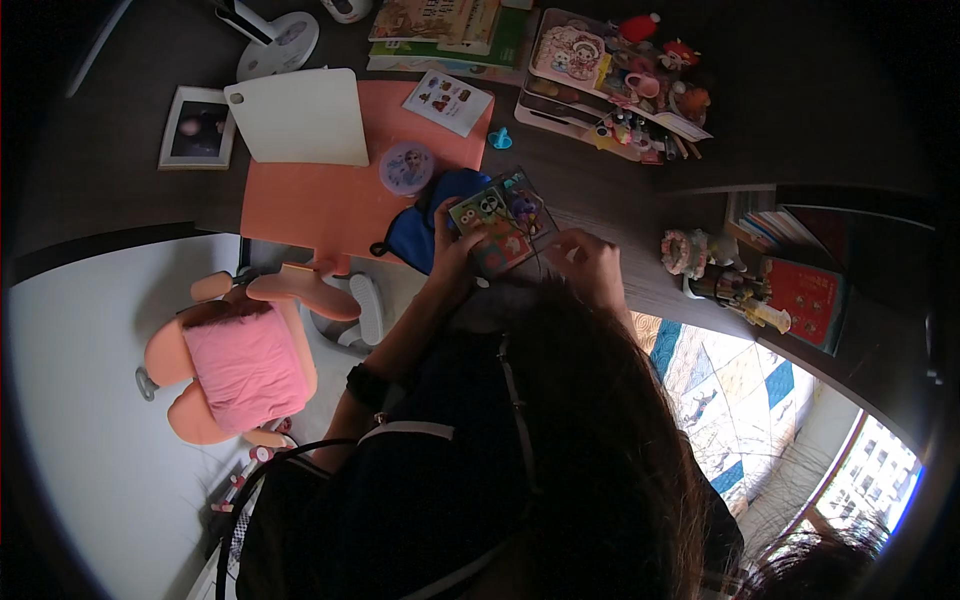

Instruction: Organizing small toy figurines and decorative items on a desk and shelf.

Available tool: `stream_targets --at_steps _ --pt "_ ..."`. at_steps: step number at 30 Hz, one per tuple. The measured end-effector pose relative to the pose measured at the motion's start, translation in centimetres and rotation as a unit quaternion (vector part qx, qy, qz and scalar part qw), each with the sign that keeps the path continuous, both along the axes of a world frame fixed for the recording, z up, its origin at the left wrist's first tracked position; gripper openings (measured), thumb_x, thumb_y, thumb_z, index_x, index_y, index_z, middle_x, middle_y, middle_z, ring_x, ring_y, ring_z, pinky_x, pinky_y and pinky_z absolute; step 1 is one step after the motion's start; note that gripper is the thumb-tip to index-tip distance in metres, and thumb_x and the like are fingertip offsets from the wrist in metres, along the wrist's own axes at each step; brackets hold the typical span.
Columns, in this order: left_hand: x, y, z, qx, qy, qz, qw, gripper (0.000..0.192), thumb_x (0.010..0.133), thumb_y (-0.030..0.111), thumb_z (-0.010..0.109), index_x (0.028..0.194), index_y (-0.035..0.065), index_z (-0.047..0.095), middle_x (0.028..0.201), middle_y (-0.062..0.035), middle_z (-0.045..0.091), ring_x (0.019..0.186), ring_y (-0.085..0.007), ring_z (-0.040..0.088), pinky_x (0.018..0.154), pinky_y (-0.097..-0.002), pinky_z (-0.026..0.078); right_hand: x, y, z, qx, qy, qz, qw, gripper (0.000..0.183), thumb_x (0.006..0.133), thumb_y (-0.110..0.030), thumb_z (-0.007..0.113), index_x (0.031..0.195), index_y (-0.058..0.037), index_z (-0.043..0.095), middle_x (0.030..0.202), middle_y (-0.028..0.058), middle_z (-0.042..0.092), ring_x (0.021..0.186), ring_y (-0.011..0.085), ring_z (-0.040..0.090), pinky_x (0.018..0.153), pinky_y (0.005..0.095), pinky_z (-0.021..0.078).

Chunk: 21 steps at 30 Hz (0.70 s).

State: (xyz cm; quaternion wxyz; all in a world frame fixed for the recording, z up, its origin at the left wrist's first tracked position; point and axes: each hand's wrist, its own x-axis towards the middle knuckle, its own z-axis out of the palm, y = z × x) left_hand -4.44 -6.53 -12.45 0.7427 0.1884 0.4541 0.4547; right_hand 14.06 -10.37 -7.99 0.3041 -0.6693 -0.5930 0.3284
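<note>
My left hand point(451, 247) grips the left side of a clear, flat case point(499, 247) at the desk's front edge. Small colourful cartoon pieces show inside it, among them a panda face, a green one and a purple figure. Thin dark cords or elastic bands cross its right part. Close to the case's right edge, my right hand point(589, 262) has its fingers bent together; whether anything thin is pinched in them is hidden by shade. Beneath and behind the case lies a blue cloth pouch point(420, 229) with a black loop.
On the pink desk mat point(300, 202) are a round purple tin point(406, 169), a white board point(300, 116) and a printed card point(448, 103). Farther back sit books point(450, 52) and a filled organizer point(566, 105). An orange chair point(247, 360) with a pink cushion stands left.
</note>
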Motion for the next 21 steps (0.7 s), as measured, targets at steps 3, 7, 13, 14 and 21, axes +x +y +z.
stream_targets --at_steps 3,7,13,14,21 --pt "0.0 0.0 0.0 0.001 -0.018 0.007 1.000 0.056 0.070 -0.005 0.050 0.116 0.0153 0.025 0.105 -0.0109 0.043 0.094 -0.0226 0.049 0.075 -0.0361 0.047 -1.4 -0.9 -2.1 0.017 -0.006 -0.030 0.999 0.017 0.064 -0.013 0.068 0.078 -0.0063 0.061 0.061 0.0017 0.060 0.045 0.0096 0.053 0.045 0.0232 0.0415" --pt "-0.1 0.0 -0.3 -0.004 -0.035 0.010 0.999 0.056 0.071 -0.004 0.051 0.116 0.0160 0.025 0.104 -0.0105 0.043 0.094 -0.0220 0.049 0.075 -0.0357 0.047 -1.9 -0.8 -2.5 0.045 0.010 -0.026 0.999 0.017 0.065 -0.011 0.067 0.079 -0.0056 0.059 0.064 0.0032 0.061 0.048 0.0111 0.056 0.047 0.0243 0.0439" --pt "-0.2 0.0 -1.0 0.006 -0.027 -0.002 1.000 0.056 0.072 -0.002 0.054 0.116 0.0165 0.025 0.104 -0.0104 0.044 0.094 -0.0218 0.049 0.074 -0.0347 0.047 -2.3 1.2 -1.2 0.125 0.020 -0.063 0.990 0.010 0.069 -0.007 0.063 0.079 -0.0044 0.060 0.069 0.0060 0.061 0.053 0.0149 0.058 0.050 0.0264 0.0450" --pt "-0.1 0.0 -0.6 0.014 -0.025 -0.005 1.000 0.055 0.072 -0.002 0.054 0.116 0.0165 0.025 0.104 -0.0103 0.044 0.094 -0.0218 0.049 0.073 -0.0346 0.047 -2.3 1.5 -1.5 0.131 0.026 -0.059 0.989 0.009 0.069 -0.007 0.062 0.078 -0.0043 0.061 0.069 0.0065 0.061 0.053 0.0160 0.058 0.051 0.0268 0.0451" --pt "0.0 0.2 -0.3 0.000 -0.034 -0.020 0.999 0.055 0.073 -0.003 0.053 0.116 0.0171 0.025 0.106 -0.0110 0.043 0.095 -0.0222 0.049 0.073 -0.0358 0.047 -1.8 1.4 -1.8 0.151 -0.135 0.034 0.979 0.013 0.065 -0.006 0.064 0.078 -0.0040 0.062 0.071 0.0091 0.059 0.068 0.0235 0.056 0.059 0.0315 0.0452"
